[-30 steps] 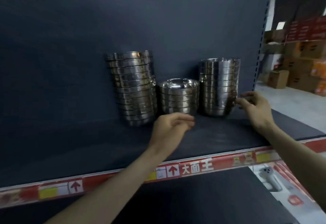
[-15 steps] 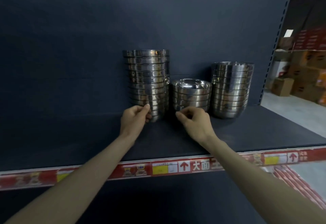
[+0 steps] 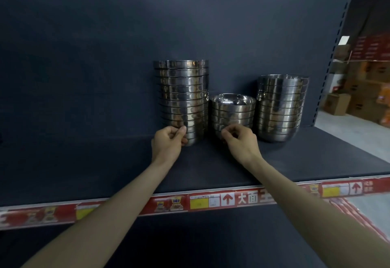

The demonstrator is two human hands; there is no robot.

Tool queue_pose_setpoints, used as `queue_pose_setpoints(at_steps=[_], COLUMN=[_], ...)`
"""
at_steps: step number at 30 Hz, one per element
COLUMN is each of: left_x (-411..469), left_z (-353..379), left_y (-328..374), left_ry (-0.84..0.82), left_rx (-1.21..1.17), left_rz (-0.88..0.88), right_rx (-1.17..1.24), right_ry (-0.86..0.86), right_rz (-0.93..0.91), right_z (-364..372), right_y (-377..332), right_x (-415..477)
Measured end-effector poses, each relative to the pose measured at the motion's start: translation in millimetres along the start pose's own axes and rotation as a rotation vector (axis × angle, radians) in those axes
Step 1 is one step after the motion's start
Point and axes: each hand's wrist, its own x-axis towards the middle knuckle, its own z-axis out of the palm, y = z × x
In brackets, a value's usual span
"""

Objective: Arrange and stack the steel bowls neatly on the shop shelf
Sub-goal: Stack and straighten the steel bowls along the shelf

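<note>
Three stacks of steel bowls stand at the back of the dark shelf [image 3: 211, 168]. The tall stack [image 3: 182, 95] is on the left, the short stack [image 3: 233, 109] in the middle and a medium stack [image 3: 281, 107] on the right. My left hand [image 3: 168, 144] is at the lower left of the tall stack, with curled fingers and the thumb gripping its lowest bowls. In front of the short stack's base is my right hand [image 3: 240, 141]; its curled fingers hold the bottom bowl and hide part of it.
A red price strip [image 3: 211, 201] runs along the shelf's front edge. The shelf's dark back panel rises behind the stacks. Bare shelf surface lies to the left of the tall stack. Cardboard boxes [image 3: 337, 103] stand on the floor beyond the shelf's right end.
Both hands moved left: the left from in front of the short stack to the tall stack's base, the right from the medium stack to the short stack's base.
</note>
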Motion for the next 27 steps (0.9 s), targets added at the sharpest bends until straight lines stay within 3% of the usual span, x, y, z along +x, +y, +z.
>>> queue_pose_setpoints(at_steps=[4, 8, 11, 15, 18, 27], left_x=[-13.3, -28.4, -37.4, -38.9, -38.3, -36.9], left_z=[8.5, 42.6, 83.4, 144.4, 184.2, 222.6], left_y=[5.5, 18.9, 31.6, 47.0, 53.6, 39.6], left_ry=[-0.04, -0.242, -0.399, -0.492, -0.524, -0.58], left_rx=[-0.018, -0.094, -0.208, -0.438, -0.549, -0.439], left_rz=[0.027, -0.059, -0.137, -0.292, -0.355, -0.094], right_rx=[0.014, -0.005, 0.181, 0.421, 0.416, 0.345], right_ry=[0.131, 0.378, 0.528, 0.671, 0.653, 0.525], right_rz=[-0.03, 0.003, 0.129, 0.322, 0.306, 0.226], right_z=[-35.4, -79.2, -95.7, -103.6, -103.9, -99.0], right_y=[8.6, 25.6, 36.5, 47.9, 52.0, 65.8], right_x=[-3.1, -0.9, 6.4, 16.0, 17.8, 27.1])
